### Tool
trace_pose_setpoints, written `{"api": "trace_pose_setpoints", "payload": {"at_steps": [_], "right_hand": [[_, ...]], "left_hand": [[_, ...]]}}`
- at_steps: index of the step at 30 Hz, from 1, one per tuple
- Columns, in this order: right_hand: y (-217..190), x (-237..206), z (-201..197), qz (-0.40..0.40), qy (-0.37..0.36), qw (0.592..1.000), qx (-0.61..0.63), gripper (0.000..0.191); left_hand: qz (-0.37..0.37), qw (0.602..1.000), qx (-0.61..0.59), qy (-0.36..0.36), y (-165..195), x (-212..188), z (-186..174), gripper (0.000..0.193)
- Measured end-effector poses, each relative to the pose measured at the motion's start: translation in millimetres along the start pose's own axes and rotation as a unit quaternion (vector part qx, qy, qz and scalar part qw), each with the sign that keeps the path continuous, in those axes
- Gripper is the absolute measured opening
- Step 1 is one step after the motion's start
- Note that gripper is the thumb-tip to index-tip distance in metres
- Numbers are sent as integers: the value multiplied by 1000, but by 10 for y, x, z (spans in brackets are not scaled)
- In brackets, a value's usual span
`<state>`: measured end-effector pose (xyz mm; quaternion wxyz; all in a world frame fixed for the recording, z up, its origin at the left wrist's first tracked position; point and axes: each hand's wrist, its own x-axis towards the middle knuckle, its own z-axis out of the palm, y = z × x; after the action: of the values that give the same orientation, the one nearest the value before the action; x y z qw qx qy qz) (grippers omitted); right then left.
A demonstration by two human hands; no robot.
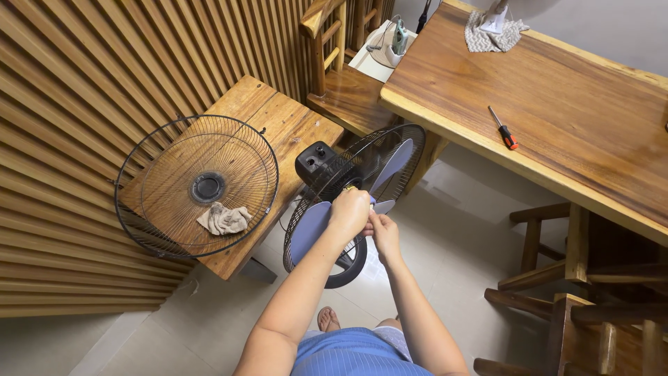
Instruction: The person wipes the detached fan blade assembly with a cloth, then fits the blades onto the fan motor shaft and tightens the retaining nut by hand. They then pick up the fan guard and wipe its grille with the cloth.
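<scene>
Hands (pixel 350 212) (2) — on fan hub (pixel 371 202)

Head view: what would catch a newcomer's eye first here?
At centre, both hands, left hand and right hand, meet at the hub of an opened fan with blue blades. Its removed wire grille lies on the wooden bench at left, a cloth inside. A screwdriver lies on the table at right.

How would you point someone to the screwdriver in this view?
Start at the long wooden table on the right. The screwdriver lies alone on its bare middle, slim shaft up-left, red and black handle down-right. The only other things there, a patterned cloth and a white base, sit at the far end.
</scene>
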<state>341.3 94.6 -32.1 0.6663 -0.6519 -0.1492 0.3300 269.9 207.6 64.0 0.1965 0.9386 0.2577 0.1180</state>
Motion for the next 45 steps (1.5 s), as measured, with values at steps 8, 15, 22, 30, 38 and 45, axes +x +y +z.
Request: {"api": "trace_pose_setpoints", "payload": {"at_steps": [8, 15, 22, 30, 38, 45], "right_hand": [[-31, -70, -32, -101, 83, 979, -156, 37], [-19, -39, -16, -158, 48, 970, -176, 31], [-105, -50, -67, -52, 38, 990, -124, 32], [-3, -37, -40, -140, 7, 971, -193, 32], [-106, 38, -39, 114, -72, 991, 28, 51], [-202, 67, -93, 36, -57, 987, -147, 36]], "left_hand": [[5, 1000, 8, 24, -3, 15, 33, 10], [-2, 1000, 17, 7, 6, 21, 7, 10], [-5, 1000, 1, -7, 1, 27, -11, 16], [13, 1000, 17, 3, -39, 45, 28, 11], [6, 1000, -9, -7, -53, 48, 0, 19], [20, 1000, 13, 3, -65, 59, -41, 20]]}}
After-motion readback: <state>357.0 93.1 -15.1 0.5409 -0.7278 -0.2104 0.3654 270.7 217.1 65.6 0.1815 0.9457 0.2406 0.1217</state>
